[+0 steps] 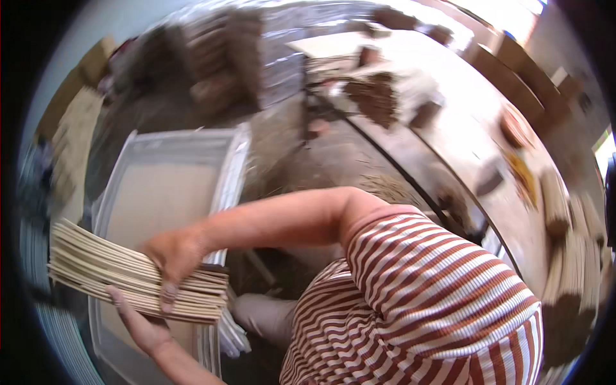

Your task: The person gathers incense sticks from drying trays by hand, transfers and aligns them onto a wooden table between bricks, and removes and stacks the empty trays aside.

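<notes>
A wide layer of thin pale sticks [109, 260], which look like incense sticks, lies across both hands at the lower left, over a translucent plastic tray [234, 160]. Some of the sticks show dark ends at the right. My right hand [173, 260] reaches across from the right and grips the bunch from above, its thumb pressed on the sticks. From below, my left hand [142, 327] holds the near edge, with its thumb up against the sticks and its other fingers hidden beneath. The right hand is slightly blurred by motion.
Beyond the tray stand wrapped stacks [279, 58]. A large pale table [455, 128] on the right bears a brown-ended bundle [375, 99] and a yellow item [521, 176]. Further bundles [568, 269] stand at the far right. Loose sticks [388, 189] lie below the table's dark frame [385, 154].
</notes>
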